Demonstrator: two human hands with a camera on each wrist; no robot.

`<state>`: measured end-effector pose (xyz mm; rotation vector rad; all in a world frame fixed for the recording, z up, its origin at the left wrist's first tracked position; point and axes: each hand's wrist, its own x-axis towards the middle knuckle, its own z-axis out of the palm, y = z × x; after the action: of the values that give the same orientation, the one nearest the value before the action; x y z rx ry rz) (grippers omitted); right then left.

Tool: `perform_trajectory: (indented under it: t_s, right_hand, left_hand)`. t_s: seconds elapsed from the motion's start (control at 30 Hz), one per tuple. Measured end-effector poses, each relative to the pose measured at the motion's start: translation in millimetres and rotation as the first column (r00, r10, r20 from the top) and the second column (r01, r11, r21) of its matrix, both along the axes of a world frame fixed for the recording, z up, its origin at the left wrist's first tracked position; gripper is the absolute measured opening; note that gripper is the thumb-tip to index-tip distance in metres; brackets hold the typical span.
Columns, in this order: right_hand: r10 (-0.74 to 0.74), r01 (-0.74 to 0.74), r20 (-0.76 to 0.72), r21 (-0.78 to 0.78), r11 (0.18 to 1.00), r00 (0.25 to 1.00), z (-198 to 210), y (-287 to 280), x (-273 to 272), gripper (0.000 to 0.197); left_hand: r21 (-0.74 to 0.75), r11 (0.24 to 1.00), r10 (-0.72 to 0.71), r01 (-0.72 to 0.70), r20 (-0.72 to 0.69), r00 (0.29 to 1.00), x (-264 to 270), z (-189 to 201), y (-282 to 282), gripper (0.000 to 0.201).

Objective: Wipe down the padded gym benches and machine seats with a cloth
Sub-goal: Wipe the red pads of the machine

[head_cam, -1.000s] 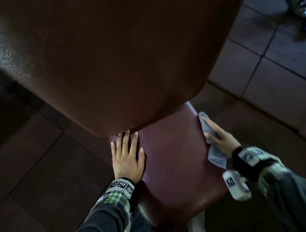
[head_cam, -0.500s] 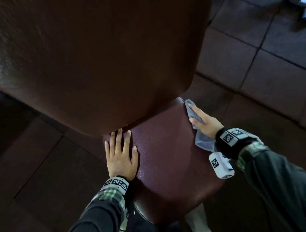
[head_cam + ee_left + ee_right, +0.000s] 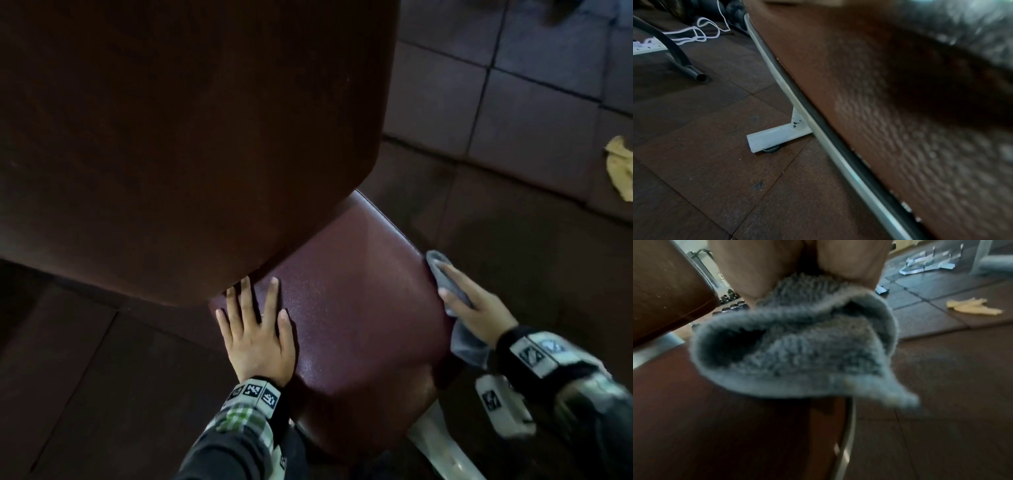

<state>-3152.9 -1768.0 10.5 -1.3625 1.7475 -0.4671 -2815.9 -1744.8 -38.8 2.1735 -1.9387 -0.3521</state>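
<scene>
No brand, label or readable writing shows anywhere; the only markings are black-and-white square code patterns on the wristbands and on the white wrist camera below the right wrist.

The left hand lies flat, palm down, fingers straight and spread, on the near left part of the maroon padded seat. It grasps nothing. Its fingertips reach just under the lower edge of the large brown back pad, which rises ahead of both hands and overhangs the far part of the seat.

The right hand is at the seat's right edge, well apart from the left hand, with the seat's bare top between them. Under its palm and fingers is a grey cloth; the fingers are fairly straight and press the cloth against the seat's rounded side. One end of the cloth pokes out beyond the fingertips, and the other hangs loose below the wrist. From the right wrist view the cloth is a fuzzy, folded bundle held beneath the fingers, blurred, with the seat under it.

Beyond the right hand, on the dark tiled floor, lies a yellow rag, well away from the seat. From the left wrist view, a white metal frame tube runs along below the pad, with a short white foot resting on the floor, and white cords farther off.
</scene>
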Motion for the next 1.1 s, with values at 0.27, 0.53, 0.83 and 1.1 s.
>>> perform_trajectory:
  t_s: [0.27, 0.53, 0.83, 1.1]
  right_hand:
    - [-0.140, 0.163, -0.135, 0.177, 0.971, 0.981, 11, -21, 21, 0.045]
    - [-0.566, 0.559, -0.051, -0.103, 0.823, 0.823, -11, 93, 58, 0.052]
    - [-0.691, 0.692, -0.032, 0.006, 0.722, 0.722, -30, 88, 49, 0.048]
    - [-0.785, 0.791, 0.099, -0.042, 0.611, 0.612, -37, 137, 117, 0.059]
  left_hand:
    - [0.013, 0.999, -0.047, 0.048, -0.052, 0.998, 2, 0, 0, 0.054]
    - [-0.021, 0.997, -0.081, 0.080, -0.063, 0.995, 4, -2, 0, 0.054]
    - [-0.065, 0.993, -0.106, 0.102, -0.062, 0.992, 7, -6, 0, 0.053]
    - [-0.023, 0.985, -0.170, 0.168, -0.077, 0.982, 19, -7, 2, 0.056]
